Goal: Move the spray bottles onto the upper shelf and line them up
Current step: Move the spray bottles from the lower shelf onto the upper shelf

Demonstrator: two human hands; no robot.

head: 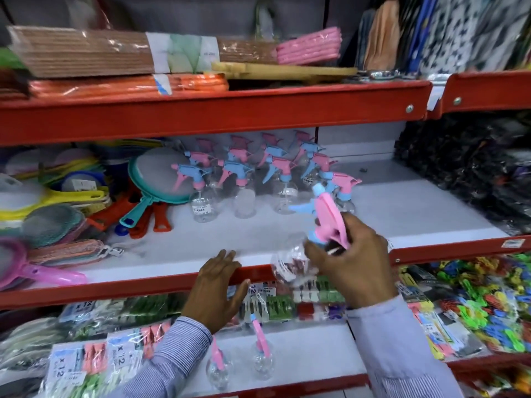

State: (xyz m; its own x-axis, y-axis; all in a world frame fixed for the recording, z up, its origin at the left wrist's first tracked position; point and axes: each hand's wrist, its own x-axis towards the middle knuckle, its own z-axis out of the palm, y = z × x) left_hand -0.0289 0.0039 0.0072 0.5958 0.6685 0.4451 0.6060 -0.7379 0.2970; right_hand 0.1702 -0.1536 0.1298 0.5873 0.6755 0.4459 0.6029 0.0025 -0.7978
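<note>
Holding one spray bottle (313,239) — right hand (353,262); two bottles (241,366) below.

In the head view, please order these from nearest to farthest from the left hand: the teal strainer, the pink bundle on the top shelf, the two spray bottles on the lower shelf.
From the left hand:
1. Two spray bottles, just below on the lower shelf.
2. Teal strainer, up and left on the middle shelf.
3. Pink bundle, high on the top shelf.

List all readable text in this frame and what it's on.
"x 12": white label on the clothespin pack at lower left.
"x 12": label on the neighbouring pack.
"x 12": label on the pack further back.
Bottle sticker: digits, too blurred to read.
Shelf-edge tag: unreadable.
Bundle wrapper band: unreadable.
</note>
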